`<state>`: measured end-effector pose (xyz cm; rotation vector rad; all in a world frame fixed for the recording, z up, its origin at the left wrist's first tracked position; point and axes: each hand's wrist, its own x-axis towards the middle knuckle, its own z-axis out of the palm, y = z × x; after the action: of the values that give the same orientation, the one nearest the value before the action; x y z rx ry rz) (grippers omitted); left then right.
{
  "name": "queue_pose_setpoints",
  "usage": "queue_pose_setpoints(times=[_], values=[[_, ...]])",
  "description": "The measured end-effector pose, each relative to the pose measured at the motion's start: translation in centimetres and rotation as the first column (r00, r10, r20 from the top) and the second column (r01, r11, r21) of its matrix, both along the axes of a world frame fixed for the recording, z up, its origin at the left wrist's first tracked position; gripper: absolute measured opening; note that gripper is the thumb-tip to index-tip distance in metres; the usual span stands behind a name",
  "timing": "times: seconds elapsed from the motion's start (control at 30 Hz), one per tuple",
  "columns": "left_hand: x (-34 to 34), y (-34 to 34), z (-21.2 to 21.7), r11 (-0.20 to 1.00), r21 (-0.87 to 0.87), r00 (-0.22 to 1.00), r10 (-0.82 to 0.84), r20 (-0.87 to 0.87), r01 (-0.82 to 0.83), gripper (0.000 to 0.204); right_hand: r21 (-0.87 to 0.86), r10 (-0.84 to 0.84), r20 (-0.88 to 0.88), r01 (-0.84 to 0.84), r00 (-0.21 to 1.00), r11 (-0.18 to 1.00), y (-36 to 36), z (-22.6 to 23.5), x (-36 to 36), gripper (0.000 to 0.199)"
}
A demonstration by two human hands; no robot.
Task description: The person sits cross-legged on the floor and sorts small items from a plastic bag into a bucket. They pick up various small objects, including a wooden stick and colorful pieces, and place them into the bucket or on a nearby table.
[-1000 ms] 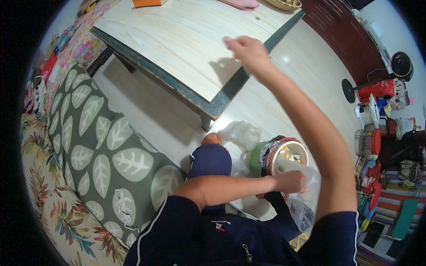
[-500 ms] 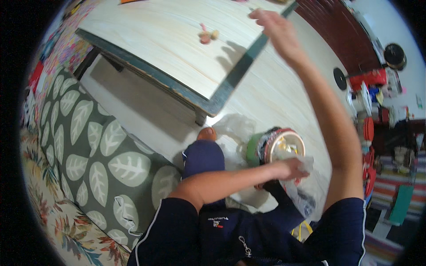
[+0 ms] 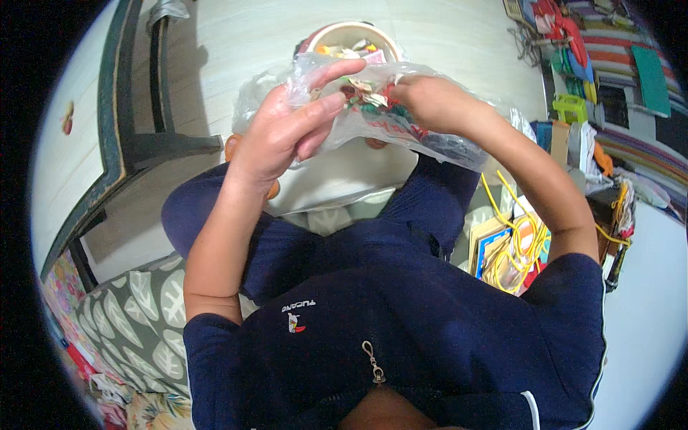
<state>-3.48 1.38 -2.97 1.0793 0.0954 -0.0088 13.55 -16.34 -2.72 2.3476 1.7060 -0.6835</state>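
A clear plastic bag (image 3: 358,135) with red print stretches between my hands, above a white surface between my legs. Small crumpled scraps (image 3: 367,93), pale, red and green, lie in its mouth. My left hand (image 3: 287,129) grips the bag's left side, its index finger stretched out over the rim. At the other side my right hand (image 3: 433,104) is closed on the bag, fingers bent in toward the scraps; its fingertips are partly hidden. Just beyond the bag stands a round pale-rimmed bin (image 3: 390,44) holding colourful wrappers, its lower part covered by the plastic.
A table with a dark green edge (image 3: 113,115) stands on the left, a small reddish-brown item (image 3: 67,118) on its top. Near my right elbow lie a yellow cord (image 3: 527,247) and papers. A leaf-patterned cushion (image 3: 132,322) is at the lower left.
The view has turned toward the bin. My right hand has come down from above the table to the bag. My left hand has moved from beside the bin, and the bag is now spread between both.
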Motion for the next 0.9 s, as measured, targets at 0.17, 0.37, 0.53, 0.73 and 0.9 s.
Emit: queue_pose_setpoints(times=[0.17,0.37,0.53,0.73,0.9], values=[[0.1,-0.7,0.5,0.998,0.011,0.998,-0.055,0.001,0.055,0.056,-0.069,-0.165,-0.289,0.152,0.943,0.986,3.5,-4.8,-0.5,0.031],[1.7,0.5,0.5,0.999,0.042,0.999,-0.01,0.042,0.008,0.073,0.111,-0.308,-0.14,0.324,0.941,0.94,2.8,-16.8,1.4,0.02],[1.2,0.9,0.8,0.996,0.094,1.0,0.001,-0.027,0.002,0.065,0.037,-0.418,0.022,0.417,0.908,0.908,2.7,-18.9,2.0,0.02],[1.3,1.4,0.6,0.999,0.042,0.997,0.015,-0.079,-0.012,0.062,-0.078,-0.493,0.067,0.497,0.867,0.864,3.8,-19.1,2.0,0.029],[0.9,1.9,0.3,0.999,-0.039,0.998,0.012,-0.054,-0.014,0.051,-0.094,-0.559,0.014,0.557,0.829,0.825,3.7,-19.2,2.0,0.033]])
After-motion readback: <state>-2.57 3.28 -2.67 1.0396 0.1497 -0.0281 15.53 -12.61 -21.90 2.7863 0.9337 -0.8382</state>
